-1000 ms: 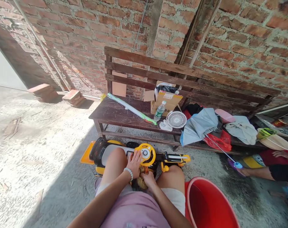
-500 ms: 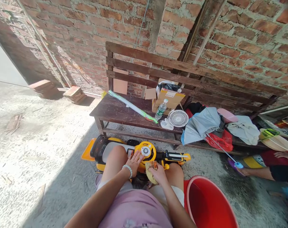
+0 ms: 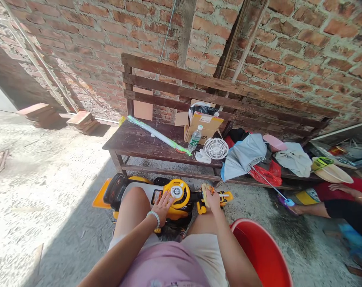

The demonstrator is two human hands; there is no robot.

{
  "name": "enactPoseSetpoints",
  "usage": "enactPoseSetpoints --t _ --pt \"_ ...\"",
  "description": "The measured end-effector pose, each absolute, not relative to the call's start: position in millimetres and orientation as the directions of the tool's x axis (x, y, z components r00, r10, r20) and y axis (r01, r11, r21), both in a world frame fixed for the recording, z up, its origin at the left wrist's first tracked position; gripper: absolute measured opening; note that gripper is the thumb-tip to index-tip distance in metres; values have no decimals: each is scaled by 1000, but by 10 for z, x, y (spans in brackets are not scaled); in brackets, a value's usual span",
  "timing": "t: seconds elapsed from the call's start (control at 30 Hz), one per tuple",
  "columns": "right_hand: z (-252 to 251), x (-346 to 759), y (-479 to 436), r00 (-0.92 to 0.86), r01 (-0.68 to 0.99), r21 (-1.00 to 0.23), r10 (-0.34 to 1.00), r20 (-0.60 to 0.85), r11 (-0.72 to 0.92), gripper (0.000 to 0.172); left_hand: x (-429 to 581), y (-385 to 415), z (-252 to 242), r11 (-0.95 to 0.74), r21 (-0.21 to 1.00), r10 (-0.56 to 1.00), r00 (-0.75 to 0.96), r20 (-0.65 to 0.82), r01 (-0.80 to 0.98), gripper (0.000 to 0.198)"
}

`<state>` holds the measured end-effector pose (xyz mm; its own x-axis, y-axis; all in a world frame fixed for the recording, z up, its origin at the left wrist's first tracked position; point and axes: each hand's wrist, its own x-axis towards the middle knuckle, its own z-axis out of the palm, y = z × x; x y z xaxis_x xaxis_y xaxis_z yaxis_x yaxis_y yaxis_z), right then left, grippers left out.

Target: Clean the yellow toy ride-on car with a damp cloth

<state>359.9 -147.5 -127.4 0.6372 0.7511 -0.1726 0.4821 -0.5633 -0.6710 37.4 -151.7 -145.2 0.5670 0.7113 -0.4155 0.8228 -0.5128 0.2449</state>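
My left hand (image 3: 163, 205), with a beaded bracelet at the wrist, lies with spread fingers against the left edge of a yellow steering wheel (image 3: 185, 195). The wheel belongs to a yellow and black ride-on toy (image 3: 135, 185) between my knees and the bench. To the right of the wheel, over the toy's front arm (image 3: 225, 196), my right hand (image 3: 212, 198) is closed around a pale, crumpled item with an orange and dark patch (image 3: 205, 190). I cannot make out exactly what this item is.
A wooden bench (image 3: 139, 139) holds a cardboard box (image 3: 209, 125), bottle (image 3: 195, 138), white fan (image 3: 216, 148), long wrapped roll (image 3: 157, 134) and grey umbrella (image 3: 243, 155). A red bucket (image 3: 258, 247) stands at my right. Another person's legs and hand (image 3: 345, 189) show at far right.
My right hand has moved forward and to the right with the pale item, from above my lap to over the toy's front arm. The view has shifted slightly. My left hand stays at the wheel.
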Motion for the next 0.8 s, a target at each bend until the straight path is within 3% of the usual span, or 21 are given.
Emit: enactPoseSetpoints --t 0.17,0.37,0.63,0.7,0.8 --pt "-1353 3650 -1530 623 594 -532 763 -171 -604 31 358 -1549 -1477 -525 221 720 568 -398 822 107" --pt "-1304 4113 -1755 668 721 -157 737 -101 -675 44 315 -1560 -1574 -502 247 740 560 -373 829 106" --pt "-1235 4396 -1814 734 657 -98 664 -142 -748 45 490 -1592 -1781 -477 372 850 526 -35 796 81" --pt "-1220 4262 -1777 726 658 -116 668 -165 -744 46 590 -1581 -1792 -483 332 852 522 -33 810 85" --pt "-1234 3961 -1744 584 772 -187 794 -170 -607 42 696 -1556 -1802 -483 237 843 520 -135 843 92"
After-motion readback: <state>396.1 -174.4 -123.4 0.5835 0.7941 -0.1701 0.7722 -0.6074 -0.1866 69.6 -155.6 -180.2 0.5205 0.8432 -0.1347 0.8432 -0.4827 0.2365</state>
